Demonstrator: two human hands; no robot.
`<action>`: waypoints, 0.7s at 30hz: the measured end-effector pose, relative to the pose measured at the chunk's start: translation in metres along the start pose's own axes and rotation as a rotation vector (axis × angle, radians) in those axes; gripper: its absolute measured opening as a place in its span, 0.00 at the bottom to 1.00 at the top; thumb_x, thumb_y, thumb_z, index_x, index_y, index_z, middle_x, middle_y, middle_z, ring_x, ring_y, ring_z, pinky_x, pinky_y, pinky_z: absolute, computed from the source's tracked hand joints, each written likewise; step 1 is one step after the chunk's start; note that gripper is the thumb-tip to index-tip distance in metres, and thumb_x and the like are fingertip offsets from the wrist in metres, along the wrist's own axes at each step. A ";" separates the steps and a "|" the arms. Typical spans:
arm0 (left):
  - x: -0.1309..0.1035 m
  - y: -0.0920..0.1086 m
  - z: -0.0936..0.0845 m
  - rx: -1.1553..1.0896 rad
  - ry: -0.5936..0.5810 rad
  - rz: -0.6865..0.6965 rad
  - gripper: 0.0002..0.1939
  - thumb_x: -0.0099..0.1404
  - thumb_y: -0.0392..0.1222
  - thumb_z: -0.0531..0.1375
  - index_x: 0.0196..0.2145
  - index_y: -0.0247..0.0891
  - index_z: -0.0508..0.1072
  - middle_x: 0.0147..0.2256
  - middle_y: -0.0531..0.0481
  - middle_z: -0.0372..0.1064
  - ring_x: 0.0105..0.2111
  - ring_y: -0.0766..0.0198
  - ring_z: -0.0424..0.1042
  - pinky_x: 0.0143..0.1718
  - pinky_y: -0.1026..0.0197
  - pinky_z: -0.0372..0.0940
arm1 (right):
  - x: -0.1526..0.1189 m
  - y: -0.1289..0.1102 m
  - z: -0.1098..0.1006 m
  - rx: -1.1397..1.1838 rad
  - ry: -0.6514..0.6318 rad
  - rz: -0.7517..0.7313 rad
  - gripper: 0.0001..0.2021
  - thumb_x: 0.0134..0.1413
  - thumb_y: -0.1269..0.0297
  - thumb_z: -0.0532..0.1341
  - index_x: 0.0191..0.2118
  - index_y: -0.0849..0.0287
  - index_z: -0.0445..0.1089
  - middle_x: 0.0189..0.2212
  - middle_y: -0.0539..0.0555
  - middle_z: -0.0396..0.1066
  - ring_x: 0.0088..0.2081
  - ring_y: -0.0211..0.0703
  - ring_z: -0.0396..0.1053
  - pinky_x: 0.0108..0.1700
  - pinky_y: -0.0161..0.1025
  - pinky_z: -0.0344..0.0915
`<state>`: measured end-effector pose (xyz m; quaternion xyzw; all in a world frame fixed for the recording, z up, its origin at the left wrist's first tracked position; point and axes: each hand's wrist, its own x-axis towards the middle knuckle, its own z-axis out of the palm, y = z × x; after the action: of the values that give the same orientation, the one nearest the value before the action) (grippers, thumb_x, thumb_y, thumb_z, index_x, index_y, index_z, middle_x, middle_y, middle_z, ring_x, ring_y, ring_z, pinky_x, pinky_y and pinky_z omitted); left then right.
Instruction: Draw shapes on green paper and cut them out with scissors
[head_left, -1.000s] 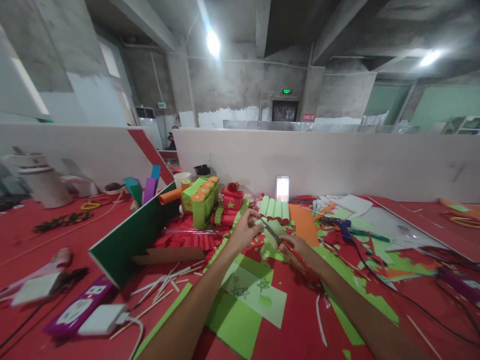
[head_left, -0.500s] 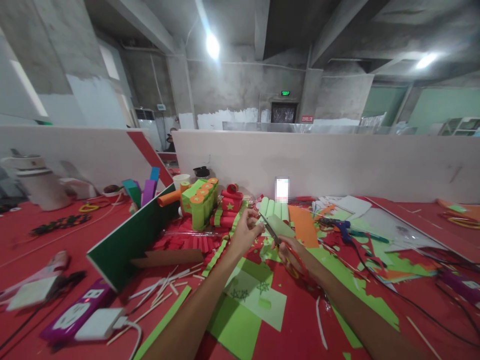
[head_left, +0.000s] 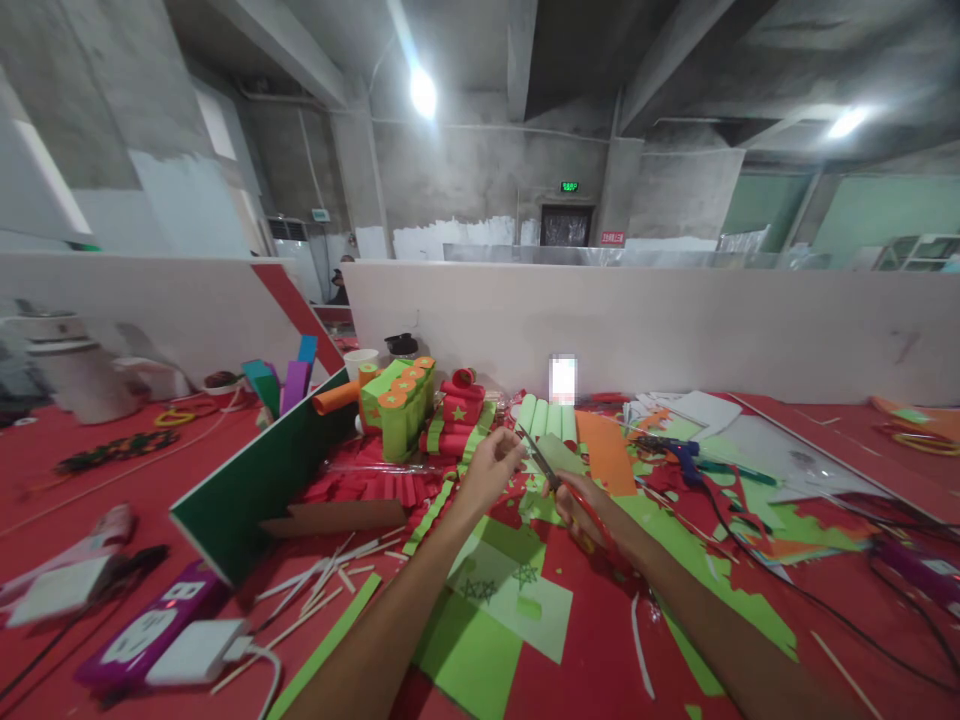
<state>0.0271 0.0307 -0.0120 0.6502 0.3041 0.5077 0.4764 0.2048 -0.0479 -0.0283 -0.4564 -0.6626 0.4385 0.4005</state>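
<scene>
Near the middle of the head view, my left hand is closed in a pinch, and what lies between its fingertips is too small to make out. My right hand is wrapped round the handles of the scissors, whose dark blades point up and left toward my left fingertips. Behind the blades stand pale green paper rolls. Below my hands lies a light green sheet with stars drawn on it, on top of a brighter green sheet.
A green board leans at the left, with thin sticks beside it. Green and orange rolls and red rolls stand behind my left hand. To the right lie a glue gun, a cable and green scraps.
My left hand has shifted slightly, its fingers now a little lower. My right hand stays on the scissors, nearly in place.
</scene>
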 end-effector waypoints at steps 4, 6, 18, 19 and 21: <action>0.000 -0.001 0.000 0.048 0.002 -0.029 0.11 0.57 0.46 0.61 0.28 0.38 0.65 0.23 0.56 0.65 0.24 0.66 0.68 0.26 0.65 0.60 | 0.003 0.005 0.000 0.019 0.011 -0.022 0.28 0.52 0.35 0.52 0.42 0.57 0.65 0.20 0.44 0.54 0.16 0.30 0.51 0.17 0.29 0.52; 0.000 -0.001 0.000 0.045 0.001 -0.046 0.11 0.57 0.46 0.61 0.28 0.38 0.64 0.22 0.56 0.64 0.23 0.66 0.68 0.25 0.66 0.59 | 0.006 0.009 0.000 0.047 -0.009 -0.018 0.29 0.51 0.34 0.53 0.42 0.58 0.66 0.19 0.44 0.54 0.16 0.30 0.51 0.16 0.29 0.51; 0.001 0.000 0.001 -0.047 0.023 -0.087 0.10 0.56 0.45 0.61 0.28 0.39 0.63 0.22 0.56 0.66 0.23 0.67 0.70 0.23 0.67 0.60 | 0.009 0.014 0.002 0.103 0.000 -0.031 0.29 0.51 0.33 0.51 0.40 0.58 0.65 0.19 0.44 0.55 0.16 0.31 0.53 0.17 0.28 0.52; 0.001 0.000 0.001 -0.046 0.022 -0.087 0.10 0.56 0.44 0.61 0.28 0.38 0.63 0.22 0.56 0.66 0.23 0.67 0.69 0.23 0.67 0.60 | 0.009 0.013 0.002 0.097 0.001 -0.037 0.29 0.51 0.33 0.51 0.40 0.58 0.65 0.19 0.45 0.55 0.16 0.31 0.53 0.17 0.28 0.52; 0.000 0.000 0.002 -0.043 0.020 -0.088 0.10 0.56 0.44 0.61 0.28 0.38 0.62 0.22 0.56 0.66 0.23 0.67 0.69 0.24 0.67 0.60 | 0.008 0.011 0.001 0.083 -0.009 -0.043 0.29 0.51 0.33 0.51 0.39 0.58 0.65 0.19 0.45 0.55 0.16 0.31 0.53 0.17 0.28 0.52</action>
<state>0.0287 0.0305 -0.0121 0.6207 0.3263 0.4991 0.5091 0.2046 -0.0379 -0.0374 -0.4230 -0.6551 0.4591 0.4255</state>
